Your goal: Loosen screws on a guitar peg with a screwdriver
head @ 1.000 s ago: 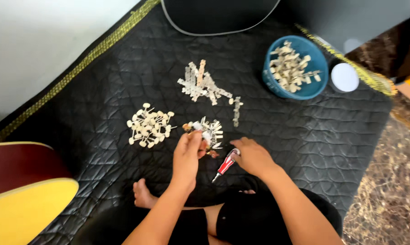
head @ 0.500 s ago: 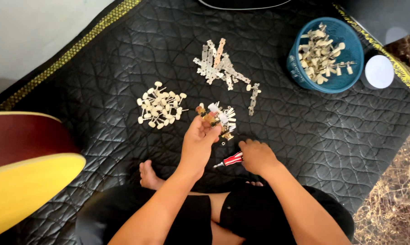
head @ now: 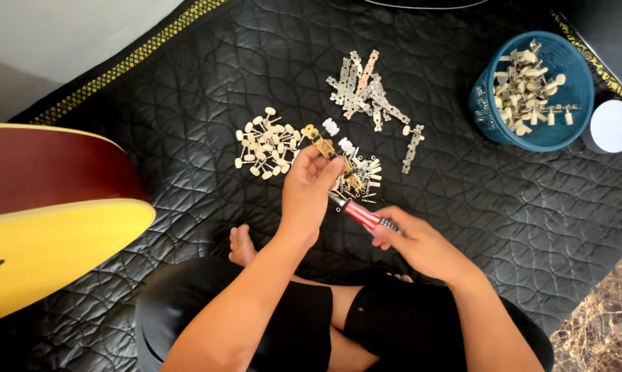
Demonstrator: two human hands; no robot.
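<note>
The left hand (head: 309,187) pinches a brass tuner strip (head: 323,145) by its lower end, lifted off the quilted mat (head: 187,103) so its face turns up toward the tool. The right hand (head: 413,242) is closed around a red-handled screwdriver (head: 361,214), its tip aimed at the strip; whether it touches a screw is hard to tell. Just beyond the hands lies a small pile of screws and parts (head: 363,176), sorted apart from the white-knobbed pegs (head: 266,143) and the metal plates (head: 363,91) nearer the mat's far edge. A blue basket (head: 486,114) of tuners stands toward the far right corner. A guitar body (head: 42,207) rests at the left edge.
</note>
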